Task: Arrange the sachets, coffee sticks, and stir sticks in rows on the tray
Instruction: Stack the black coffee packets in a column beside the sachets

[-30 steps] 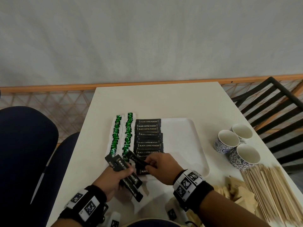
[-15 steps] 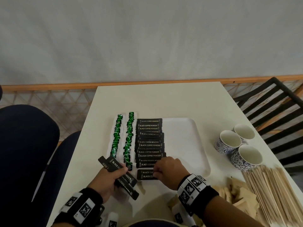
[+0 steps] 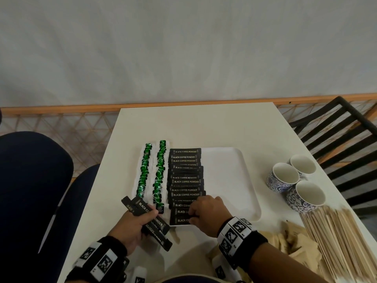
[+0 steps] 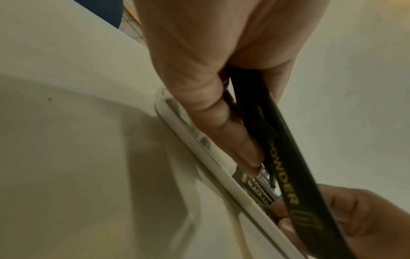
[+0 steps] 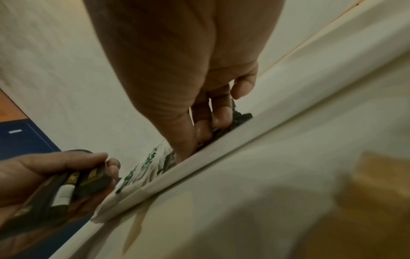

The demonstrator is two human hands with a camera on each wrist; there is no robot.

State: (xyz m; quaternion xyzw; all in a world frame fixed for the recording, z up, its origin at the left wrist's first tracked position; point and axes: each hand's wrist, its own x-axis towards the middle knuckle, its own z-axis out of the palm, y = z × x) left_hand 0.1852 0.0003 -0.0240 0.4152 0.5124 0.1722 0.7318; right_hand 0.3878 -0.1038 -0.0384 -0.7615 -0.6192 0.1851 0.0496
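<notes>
You wear black fabric wristbands (image 3: 242,240) carrying white blocks printed with square black-and-white markers, just behind both bare hands.

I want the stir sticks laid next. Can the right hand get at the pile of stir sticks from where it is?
Probably yes: the stir sticks lie to the right of the right hand, with nothing standing between; it must first leave the coffee row.

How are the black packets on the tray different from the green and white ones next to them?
The black coffee sticks are dark with printed words; the green and white sachets carry green swirls. The black ones form one overlapping column; the green and white ones form two. The right hand touches only the black ones. Both lie in rows on the tray.
</notes>
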